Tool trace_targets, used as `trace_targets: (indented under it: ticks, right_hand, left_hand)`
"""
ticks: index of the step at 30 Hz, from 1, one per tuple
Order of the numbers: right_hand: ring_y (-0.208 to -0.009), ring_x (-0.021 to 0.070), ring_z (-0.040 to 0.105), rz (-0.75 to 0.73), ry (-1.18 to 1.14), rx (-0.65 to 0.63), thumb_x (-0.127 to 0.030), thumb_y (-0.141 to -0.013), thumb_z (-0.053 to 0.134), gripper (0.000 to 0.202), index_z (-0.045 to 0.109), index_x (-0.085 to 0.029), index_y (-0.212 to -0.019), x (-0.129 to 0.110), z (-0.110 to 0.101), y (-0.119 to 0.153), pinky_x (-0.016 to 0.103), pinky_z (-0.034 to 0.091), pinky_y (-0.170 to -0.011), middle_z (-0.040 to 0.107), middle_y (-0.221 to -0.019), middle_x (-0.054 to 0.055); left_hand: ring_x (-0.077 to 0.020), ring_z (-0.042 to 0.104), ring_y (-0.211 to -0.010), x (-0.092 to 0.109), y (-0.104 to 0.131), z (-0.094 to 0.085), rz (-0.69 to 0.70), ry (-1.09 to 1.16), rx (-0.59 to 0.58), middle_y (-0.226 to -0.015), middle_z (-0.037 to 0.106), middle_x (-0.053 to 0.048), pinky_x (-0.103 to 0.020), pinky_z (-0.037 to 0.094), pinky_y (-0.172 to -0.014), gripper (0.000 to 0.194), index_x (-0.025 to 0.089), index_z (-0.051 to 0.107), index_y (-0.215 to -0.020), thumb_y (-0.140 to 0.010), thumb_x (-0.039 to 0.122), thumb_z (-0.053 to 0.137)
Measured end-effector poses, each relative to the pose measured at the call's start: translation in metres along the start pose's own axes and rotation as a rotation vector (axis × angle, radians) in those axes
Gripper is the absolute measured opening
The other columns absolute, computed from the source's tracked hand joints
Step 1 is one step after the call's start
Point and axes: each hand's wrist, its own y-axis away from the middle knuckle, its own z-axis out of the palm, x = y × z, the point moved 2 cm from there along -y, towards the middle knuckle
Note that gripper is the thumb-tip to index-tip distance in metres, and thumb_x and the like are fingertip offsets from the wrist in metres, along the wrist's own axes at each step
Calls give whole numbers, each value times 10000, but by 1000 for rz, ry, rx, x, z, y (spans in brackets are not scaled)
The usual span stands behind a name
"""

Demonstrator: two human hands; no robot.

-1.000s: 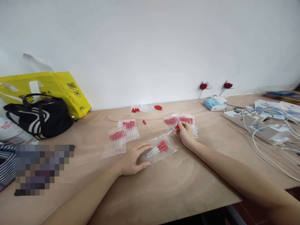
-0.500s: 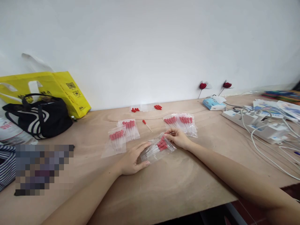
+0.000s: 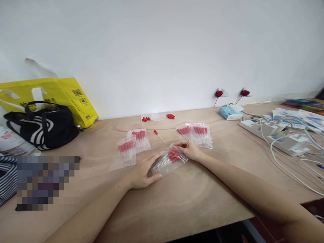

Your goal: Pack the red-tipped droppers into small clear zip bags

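A clear plastic bag [image 3: 168, 161] of red-tipped sticks lies on the table between my hands. My right hand [image 3: 188, 148] pinches its upper right edge between thumb and fingers. Around the bag's left end curves my left hand [image 3: 144, 171], thumb and fingers apart, fingertips touching the edge. To the left are two overlapping filled bags [image 3: 125, 146], [image 3: 139, 136]. More filled bags [image 3: 194, 131] lie beyond my right hand. A single red-tipped stick [image 3: 159, 135] rests between these groups. Farther back, small red pieces [image 3: 146, 119] lie on clear plastic.
On the left stand a yellow bag [image 3: 76, 98], a black bag [image 3: 60, 126] and a plastic bottle [image 3: 15, 141]. At right are a blue tissue pack [image 3: 230, 113], power strips with cables [image 3: 286, 138] and papers [image 3: 288, 116]. Two red flowers [image 3: 219, 93] are by the wall.
My right hand has shifted slightly left along the bag's top edge. The bag's right end now looks flatter, with the red tips bunched closer together. My left hand has hardly moved.
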Motion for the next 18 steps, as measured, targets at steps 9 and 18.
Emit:
trace_targets:
  ticks: [9,18]
  right_hand:
    - [-767,161,614,-114,284,-216,-237,-738,491,191,665,-181,-793,-11,-3,5,284,483,-711,676,-782,15]
    - [-667,112,582,39,591,62,-167,-698,515,133,634,-152,-755,-24,-21,-37,193,440,-600,654,-731,8]
  left_hand:
    - [-236,333,-1229,2,0,-1,-1,-25,-24,-1355,334,-84,-405,296,-1017,600,203,239,-1305,-785,361,493]
    - [-253,331,-1228,2,-1,-1,29,-12,-13,-1351,336,-82,-409,306,-1011,524,215,337,-1266,-788,360,497]
